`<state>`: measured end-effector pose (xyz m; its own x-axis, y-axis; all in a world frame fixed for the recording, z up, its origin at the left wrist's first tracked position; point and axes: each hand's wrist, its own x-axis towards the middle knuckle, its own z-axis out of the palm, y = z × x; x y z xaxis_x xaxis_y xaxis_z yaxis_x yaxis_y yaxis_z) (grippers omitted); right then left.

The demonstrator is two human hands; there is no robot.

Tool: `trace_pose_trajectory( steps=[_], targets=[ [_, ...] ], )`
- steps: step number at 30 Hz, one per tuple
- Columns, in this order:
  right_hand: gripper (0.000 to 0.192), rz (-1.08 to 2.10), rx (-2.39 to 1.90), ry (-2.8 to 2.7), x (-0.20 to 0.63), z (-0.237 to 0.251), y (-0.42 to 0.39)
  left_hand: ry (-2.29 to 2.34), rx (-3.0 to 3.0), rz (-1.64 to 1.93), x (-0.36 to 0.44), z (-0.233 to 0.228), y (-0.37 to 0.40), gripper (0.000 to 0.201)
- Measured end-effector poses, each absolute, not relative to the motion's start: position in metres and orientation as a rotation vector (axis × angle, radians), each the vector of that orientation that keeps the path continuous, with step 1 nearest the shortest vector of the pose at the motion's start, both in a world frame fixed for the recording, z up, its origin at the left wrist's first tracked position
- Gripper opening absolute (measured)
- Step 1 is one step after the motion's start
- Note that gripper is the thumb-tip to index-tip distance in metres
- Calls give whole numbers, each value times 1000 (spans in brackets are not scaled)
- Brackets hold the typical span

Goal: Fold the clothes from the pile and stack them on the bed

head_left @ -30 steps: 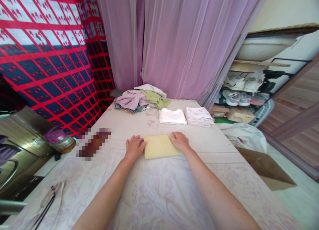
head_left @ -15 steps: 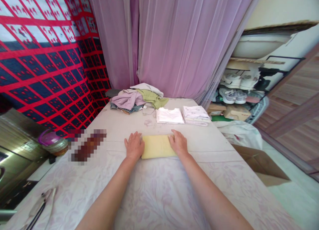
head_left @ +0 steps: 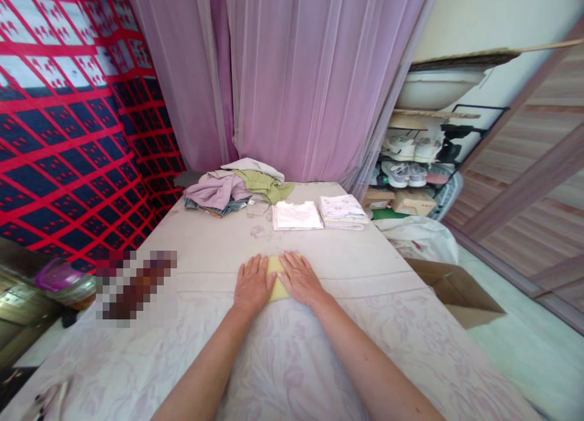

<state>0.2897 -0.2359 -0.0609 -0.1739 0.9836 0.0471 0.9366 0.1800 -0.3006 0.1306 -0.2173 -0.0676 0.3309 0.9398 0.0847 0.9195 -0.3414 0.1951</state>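
Observation:
A yellow folded cloth (head_left: 276,281) lies flat on the patterned bed cover (head_left: 283,342), mostly covered by my two hands. My left hand (head_left: 253,282) rests palm down on its left part, with fingers stretched out. On its right part lies my right hand (head_left: 298,278), also flat and open, the two thumbs close together near the cloth's middle. Beyond them sit a folded white garment (head_left: 297,216) and, just to its right, a stack of folded patterned clothes (head_left: 343,212).
A loose heap of clothes (head_left: 216,191) lies at the far left by the purple curtain (head_left: 292,86). On the right stand a shoe rack (head_left: 413,147) and an open cardboard box (head_left: 456,293). A pixelated patch (head_left: 137,287) covers something on the left.
Both hands have moved inward from the cloth's side edges to lie flat on top of it. The whole view has shifted slightly to the right.

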Motion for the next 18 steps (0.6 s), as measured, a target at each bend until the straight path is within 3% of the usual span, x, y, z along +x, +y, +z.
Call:
trace_pose_trajectory(
  steps=[10,18],
  targets=[
    [46,162,-2161,-1760,314,-55,-251,1818,2125,420,91,-49,-203,48],
    [26,690,-2330,-1667,339,-36,-242,1666,1584,228,72,-22,-187,26]
  ],
)
